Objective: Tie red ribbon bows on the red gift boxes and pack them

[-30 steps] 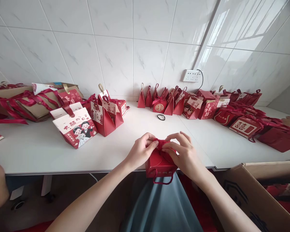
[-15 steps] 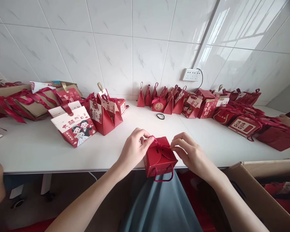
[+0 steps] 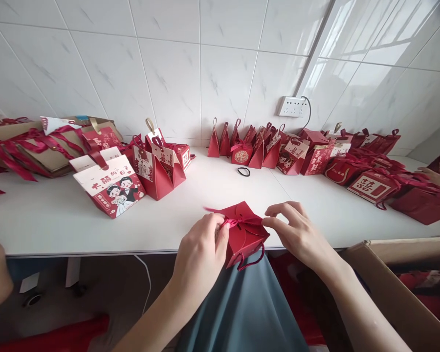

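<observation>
At the table's front edge sits a small red gift box (image 3: 246,239) with petal-like flaps folded over its top and a twisted cord handle (image 3: 253,264) hanging at its front. A red ribbon (image 3: 242,222) runs across the top, gathered into a knot at the middle. My left hand (image 3: 204,240) pinches the ribbon on the left of the knot, and a loose tail sticks out beyond the fingers. On the other side my right hand (image 3: 297,230) pinches the ribbon between thumb and forefinger near the box's right corner.
Red and white wedding gift boxes (image 3: 112,188) stand at the left, with more red boxes (image 3: 256,151) along the wall. A black hair tie (image 3: 244,171) lies behind the box. An open cardboard carton (image 3: 366,274) is at lower right. Another person's hand (image 3: 434,177) shows far right.
My left hand has shifted down and its grip on the ribbon is lower. The ribbon now stretches flatter across the top, and the box has turned slightly.
</observation>
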{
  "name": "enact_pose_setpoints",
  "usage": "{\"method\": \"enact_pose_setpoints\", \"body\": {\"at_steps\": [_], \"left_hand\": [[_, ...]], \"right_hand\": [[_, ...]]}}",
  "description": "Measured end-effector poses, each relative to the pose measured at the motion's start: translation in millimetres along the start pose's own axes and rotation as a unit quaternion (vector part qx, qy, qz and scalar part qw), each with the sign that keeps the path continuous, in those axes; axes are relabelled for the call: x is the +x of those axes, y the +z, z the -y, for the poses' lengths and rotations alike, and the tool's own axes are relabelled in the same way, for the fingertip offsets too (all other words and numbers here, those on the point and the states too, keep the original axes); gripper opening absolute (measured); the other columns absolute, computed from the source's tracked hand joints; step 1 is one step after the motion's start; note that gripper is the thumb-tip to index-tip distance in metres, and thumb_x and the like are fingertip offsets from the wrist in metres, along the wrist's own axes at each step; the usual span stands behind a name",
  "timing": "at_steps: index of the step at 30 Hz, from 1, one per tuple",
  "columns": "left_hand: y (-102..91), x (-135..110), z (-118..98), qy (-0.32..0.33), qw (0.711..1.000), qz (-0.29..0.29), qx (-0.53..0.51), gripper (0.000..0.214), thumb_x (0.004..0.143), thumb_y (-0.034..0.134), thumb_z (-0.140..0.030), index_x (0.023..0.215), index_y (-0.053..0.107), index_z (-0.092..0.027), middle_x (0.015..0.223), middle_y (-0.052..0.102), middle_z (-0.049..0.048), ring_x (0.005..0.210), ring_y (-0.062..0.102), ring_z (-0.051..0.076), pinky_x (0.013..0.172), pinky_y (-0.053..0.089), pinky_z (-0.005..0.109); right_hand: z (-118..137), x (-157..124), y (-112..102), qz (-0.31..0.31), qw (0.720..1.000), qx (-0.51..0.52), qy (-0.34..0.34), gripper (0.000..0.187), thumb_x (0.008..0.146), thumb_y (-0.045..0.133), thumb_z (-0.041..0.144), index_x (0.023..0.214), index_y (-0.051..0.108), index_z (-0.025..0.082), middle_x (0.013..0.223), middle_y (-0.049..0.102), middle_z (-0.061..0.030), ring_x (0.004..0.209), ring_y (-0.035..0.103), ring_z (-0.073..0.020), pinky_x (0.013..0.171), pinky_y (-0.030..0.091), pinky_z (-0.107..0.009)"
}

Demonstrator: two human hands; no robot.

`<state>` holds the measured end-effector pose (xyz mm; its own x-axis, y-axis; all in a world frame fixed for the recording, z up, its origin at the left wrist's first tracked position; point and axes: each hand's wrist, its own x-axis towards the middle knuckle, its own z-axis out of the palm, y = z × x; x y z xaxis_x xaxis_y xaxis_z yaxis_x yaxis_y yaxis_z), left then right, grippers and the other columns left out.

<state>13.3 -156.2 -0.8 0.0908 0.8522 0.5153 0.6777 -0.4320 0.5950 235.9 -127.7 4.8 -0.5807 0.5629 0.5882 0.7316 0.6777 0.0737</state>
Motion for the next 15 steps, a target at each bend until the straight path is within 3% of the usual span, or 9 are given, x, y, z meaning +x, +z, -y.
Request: {"method": "enact_pose_setpoints", "body": {"at_steps": [3,5,7,10,15], "left_hand": [[6.8,-2,2,0.009,0.999,-0.018,-0.039,0.009,0.086,0.048,-0.021,0.078,0.049,-0.022,0.081,0.063,0.0037,0.081,0.061,0.019,0.07,0.049,0.028],[11.2,-4,4,-0.001,0.998,-0.017,-0.06,0.01,0.086,0.048,-0.021,0.076,0.048,-0.022,0.08,0.061,0.0036,0.081,0.06,0.018,0.071,0.049,0.029],[14.7,-5,7,-0.011,0.996,-0.014,-0.082,0.011,0.086,0.048,-0.021,0.075,0.047,-0.022,0.083,0.061,0.0046,0.086,0.06,0.019,0.075,0.048,0.03],[17.9,-3,9,-0.025,0.993,-0.008,-0.119,0.014,0.087,0.046,-0.023,0.072,0.045,-0.022,0.091,0.061,0.0062,0.105,0.057,0.022,0.085,0.046,0.032],[18.7,-2,13,-0.051,0.986,-0.008,-0.156,0.015,0.087,0.047,-0.024,0.073,0.047,-0.021,0.095,0.06,0.0062,0.116,0.052,0.023,0.088,0.045,0.032]], "right_hand": [[-1,0,0,0.001,0.998,0.048,0.029,0.023,0.091,0.042,0.011,0.093,0.062,0.022,0.093,0.062,-0.0073,0.083,0.056,-0.0193,0.077,0.046,-0.035],[1,1,-1,-0.009,0.989,0.109,0.098,0.017,0.094,0.043,0.025,0.092,0.06,0.021,0.089,0.062,-0.0069,0.078,0.058,-0.0179,0.073,0.046,-0.033],[5,2,-2,-0.001,0.963,0.17,0.209,0.031,0.095,0.038,0.041,0.081,0.056,0.019,0.074,0.059,-0.0041,0.064,0.055,-0.0153,0.06,0.045,-0.028],[13,7,-2,0.071,0.907,0.237,0.34,0.054,0.093,0.024,0.058,0.06,0.044,0.02,0.051,0.041,0.0024,0.046,0.037,-0.0114,0.045,0.033,-0.025],[22,14,8,0.153,0.849,0.328,0.384,0.053,0.086,0.035,0.065,0.057,0.032,0.021,0.054,0.025,0.0054,0.049,0.023,-0.009,0.044,0.022,-0.024]]}}
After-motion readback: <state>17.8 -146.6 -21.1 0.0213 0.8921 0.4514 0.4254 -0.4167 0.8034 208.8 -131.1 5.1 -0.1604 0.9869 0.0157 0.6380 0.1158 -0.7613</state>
